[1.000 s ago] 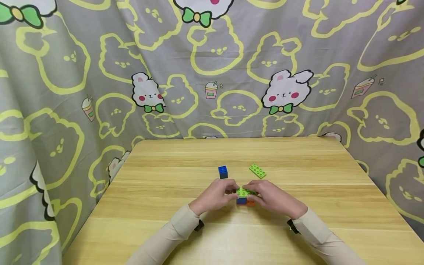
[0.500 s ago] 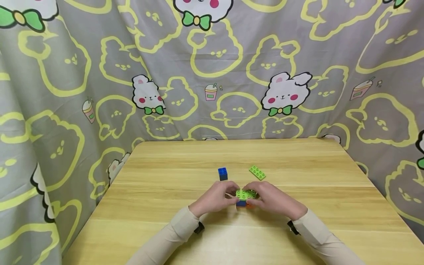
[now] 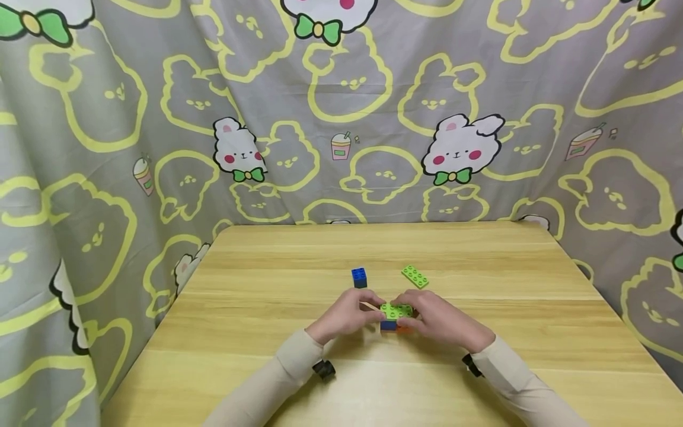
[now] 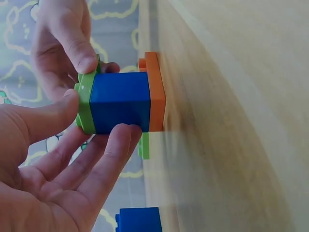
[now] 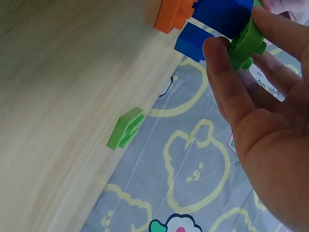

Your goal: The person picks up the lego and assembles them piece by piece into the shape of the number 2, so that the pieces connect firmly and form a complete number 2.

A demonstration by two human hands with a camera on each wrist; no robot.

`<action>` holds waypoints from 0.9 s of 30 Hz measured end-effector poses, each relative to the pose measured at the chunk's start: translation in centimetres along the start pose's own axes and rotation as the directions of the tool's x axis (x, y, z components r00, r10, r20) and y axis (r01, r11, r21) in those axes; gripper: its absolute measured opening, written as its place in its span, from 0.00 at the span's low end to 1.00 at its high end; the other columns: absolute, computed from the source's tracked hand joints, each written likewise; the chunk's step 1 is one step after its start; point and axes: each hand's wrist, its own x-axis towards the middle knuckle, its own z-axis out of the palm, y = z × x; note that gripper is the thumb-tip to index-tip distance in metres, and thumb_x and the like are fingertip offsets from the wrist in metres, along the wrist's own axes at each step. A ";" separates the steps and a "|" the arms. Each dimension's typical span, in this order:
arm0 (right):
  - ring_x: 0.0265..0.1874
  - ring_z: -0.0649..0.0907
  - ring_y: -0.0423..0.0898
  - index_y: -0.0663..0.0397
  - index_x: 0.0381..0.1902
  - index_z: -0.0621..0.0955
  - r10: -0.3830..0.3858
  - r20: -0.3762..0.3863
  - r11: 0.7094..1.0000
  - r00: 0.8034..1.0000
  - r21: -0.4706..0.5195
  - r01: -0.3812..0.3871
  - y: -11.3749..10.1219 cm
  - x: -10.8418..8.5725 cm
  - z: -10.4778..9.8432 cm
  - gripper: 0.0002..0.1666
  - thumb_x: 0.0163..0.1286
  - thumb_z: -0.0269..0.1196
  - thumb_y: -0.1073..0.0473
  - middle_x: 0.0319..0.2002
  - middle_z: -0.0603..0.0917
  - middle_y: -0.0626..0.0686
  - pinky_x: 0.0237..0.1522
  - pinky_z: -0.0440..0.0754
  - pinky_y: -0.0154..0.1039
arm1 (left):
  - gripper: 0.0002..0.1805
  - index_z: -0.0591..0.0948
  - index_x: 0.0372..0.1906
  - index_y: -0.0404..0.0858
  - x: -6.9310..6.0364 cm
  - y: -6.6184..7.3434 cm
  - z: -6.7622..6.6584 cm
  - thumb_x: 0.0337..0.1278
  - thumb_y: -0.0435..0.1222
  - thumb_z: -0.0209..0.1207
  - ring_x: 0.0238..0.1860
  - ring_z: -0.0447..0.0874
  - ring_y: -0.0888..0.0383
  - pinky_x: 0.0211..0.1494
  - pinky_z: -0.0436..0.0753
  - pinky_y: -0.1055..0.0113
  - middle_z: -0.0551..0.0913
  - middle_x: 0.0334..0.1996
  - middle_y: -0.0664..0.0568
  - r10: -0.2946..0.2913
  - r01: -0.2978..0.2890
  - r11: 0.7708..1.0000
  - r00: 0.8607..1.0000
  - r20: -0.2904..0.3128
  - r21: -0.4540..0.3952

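A small stack of toy building bricks stands on the table between both hands. At its base is an orange toy brick [image 4: 157, 92], with a blue toy brick [image 4: 120, 99] on it and a flat green toy brick [image 3: 396, 311] across the top. My left hand [image 3: 345, 315] holds the stack's left end, thumb against the green brick and fingers along the blue one. At the other end, my right hand [image 3: 441, 320] pinches the green brick between thumb and fingers, its end reaching past the blue brick in the right wrist view. The right hand partly hides the orange brick.
Behind the left hand stands another blue toy brick [image 3: 359, 277]. A second flat green toy brick [image 3: 415, 276] lies farther back to the right. The wooden table [image 3: 256, 255] ends against a patterned curtain [image 3: 373, 118].
Both hands stay at the stack with only slight finger shifts. The left thumb and fingers move slightly against the stack; the loose bricks remain in place.
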 end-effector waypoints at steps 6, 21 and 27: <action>0.46 0.84 0.39 0.52 0.59 0.84 -0.011 0.013 1.000 1.000 0.027 0.011 0.1 0.0 -0.1 0.18 0.73 0.66 0.56 0.53 0.86 0.49 0.46 0.85 0.39 | 0.10 0.87 0.48 0.38 0.2 -0.1 0.0 0.64 0.36 0.68 0.45 0.89 0.52 0.50 0.86 0.60 0.87 0.49 0.48 0.003 -0.003 1.000 1.000 0.001 0.004; 0.53 0.85 0.46 0.57 0.60 0.83 -0.008 0.018 1.000 1.000 -0.012 0.008 -0.3 0.3 0.3 0.20 0.74 0.66 0.56 0.54 0.86 0.52 0.54 0.85 0.45 | 0.16 0.84 0.57 0.36 -0.1 0.6 -0.1 0.69 0.36 0.63 0.52 0.87 0.50 0.52 0.85 0.65 0.84 0.57 0.47 0.027 -0.033 0.993 0.998 0.051 0.113; 0.41 0.81 0.36 0.57 0.58 0.82 0.026 0.012 0.999 1.000 -0.019 -0.026 -0.6 0.4 0.7 0.19 0.73 0.66 0.57 0.49 0.84 0.48 0.44 0.83 0.38 | 0.20 0.81 0.60 0.34 0.0 0.5 -0.3 0.67 0.37 0.66 0.50 0.87 0.55 0.50 0.84 0.71 0.85 0.55 0.46 0.041 -0.056 0.986 0.994 0.097 0.155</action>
